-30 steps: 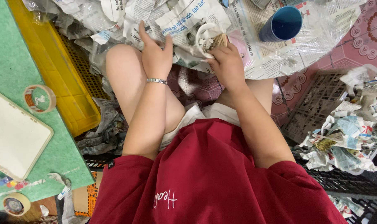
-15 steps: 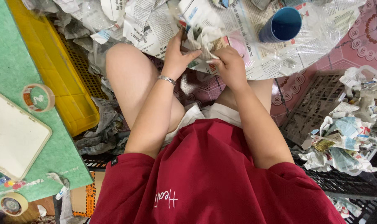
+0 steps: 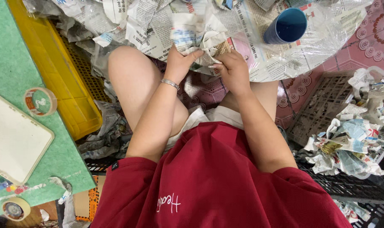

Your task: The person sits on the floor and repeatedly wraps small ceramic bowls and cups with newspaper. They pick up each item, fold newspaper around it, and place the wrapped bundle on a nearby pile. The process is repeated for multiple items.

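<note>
Both hands meet over a crumpled wad of newspaper (image 3: 196,40) in front of my knees. My left hand (image 3: 179,63), with a silver bracelet on the wrist, grips the wad's left side. My right hand (image 3: 232,69) pinches its right side, where a bit of brown woven material (image 3: 221,47) shows under the paper. The wad lies over spread newspaper sheets (image 3: 259,55) covered with clear plastic film.
A blue cup (image 3: 287,26) lies on its side on the sheets, far right. A yellow crate (image 3: 61,76) stands at left beside a green mat (image 3: 14,67) with a white tablet (image 3: 12,141) and tape rolls (image 3: 40,101). Crumpled paper fills a basket (image 3: 352,139) at right.
My left hand came off the spread sheets and moved right onto the paper wad, closing on it. My right hand stayed on the wad, which has grown bulkier with more paper around it.
</note>
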